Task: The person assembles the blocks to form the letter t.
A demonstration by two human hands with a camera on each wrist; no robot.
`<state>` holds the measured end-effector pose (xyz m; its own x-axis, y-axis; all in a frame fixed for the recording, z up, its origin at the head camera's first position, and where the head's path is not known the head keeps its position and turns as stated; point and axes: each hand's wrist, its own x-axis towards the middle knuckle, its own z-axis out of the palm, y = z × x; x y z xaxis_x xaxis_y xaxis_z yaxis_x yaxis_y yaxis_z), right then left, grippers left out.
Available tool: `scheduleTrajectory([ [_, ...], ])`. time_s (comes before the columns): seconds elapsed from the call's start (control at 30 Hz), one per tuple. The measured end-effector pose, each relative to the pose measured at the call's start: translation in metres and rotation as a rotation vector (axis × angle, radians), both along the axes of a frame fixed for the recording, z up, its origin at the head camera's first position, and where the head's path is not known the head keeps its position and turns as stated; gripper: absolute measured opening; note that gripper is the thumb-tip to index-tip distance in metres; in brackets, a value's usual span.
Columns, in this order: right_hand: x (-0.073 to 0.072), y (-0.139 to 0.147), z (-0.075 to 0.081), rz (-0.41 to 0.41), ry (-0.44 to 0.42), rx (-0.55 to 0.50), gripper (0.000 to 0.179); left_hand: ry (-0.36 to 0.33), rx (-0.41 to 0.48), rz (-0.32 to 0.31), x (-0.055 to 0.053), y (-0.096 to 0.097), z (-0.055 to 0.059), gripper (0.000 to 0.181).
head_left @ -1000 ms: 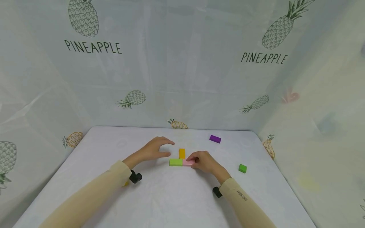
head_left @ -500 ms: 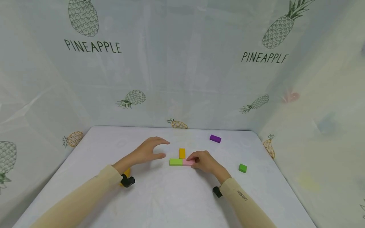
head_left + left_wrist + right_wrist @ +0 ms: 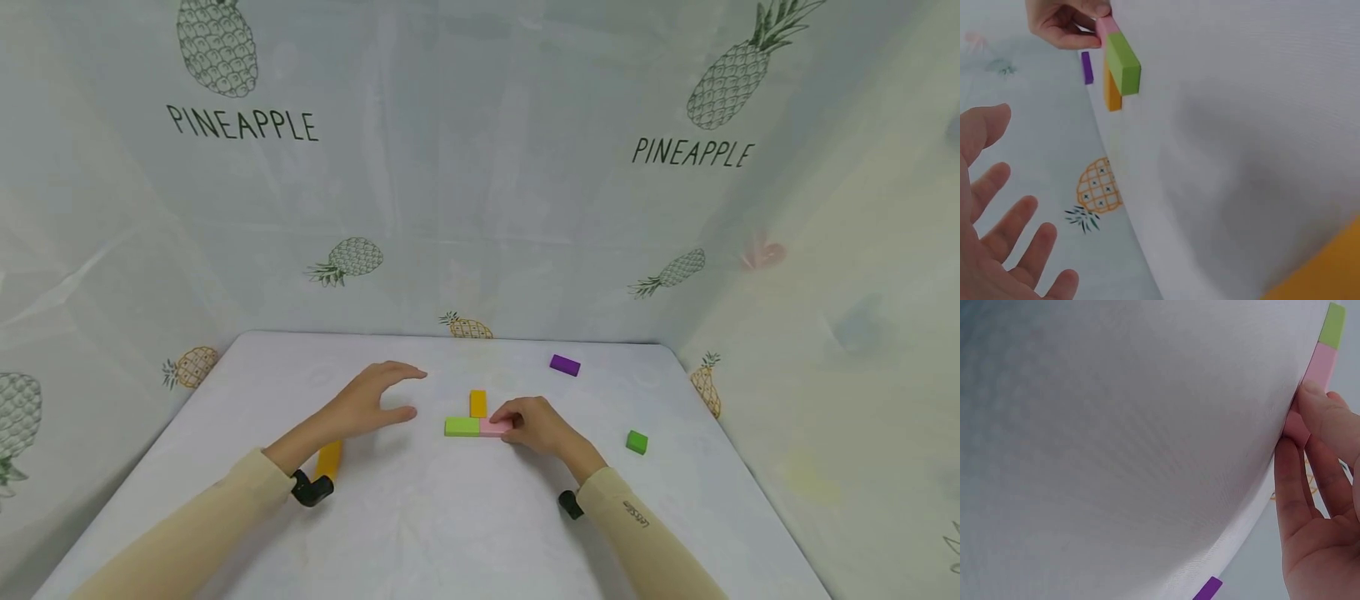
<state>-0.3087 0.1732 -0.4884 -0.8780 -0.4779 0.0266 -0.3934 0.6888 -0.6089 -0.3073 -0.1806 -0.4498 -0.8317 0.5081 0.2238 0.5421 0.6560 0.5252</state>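
My right hand (image 3: pixel 536 425) pinches the right end of a pink block (image 3: pixel 492 427) between thumb and fingers, plain also in the right wrist view. The pink block lies end to end with a light green block (image 3: pixel 462 427), forming one row. Behind that row an orange block (image 3: pixel 478 404) lies lengthwise, pointing away from me. To the left, my left hand (image 3: pixel 362 402) is over the table with thumb and fingers spread apart, holding nothing. Another yellow-orange block (image 3: pixel 328 460) lies under the left wrist, partly hidden by the arm and wrist camera.
A purple block (image 3: pixel 565 365) lies toward the back right of the white table (image 3: pixel 450 525). Farther right sits a small green block (image 3: pixel 637 442). A curtain (image 3: pixel 480 183) printed with pineapples stands behind the table and along its sides.
My left hand has drawn back leftward from the blocks, fingers still spread, uncovering more of the yellow-orange block below its wrist. The right hand and the block row have stayed put.
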Motion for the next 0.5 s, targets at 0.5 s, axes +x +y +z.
scheduleTrajectory([
  [0.5,0.000,0.000,-0.002,-0.009,-0.006,0.005,0.028,-0.008,0.009,0.054,0.019,-0.038,-0.003,0.061],
])
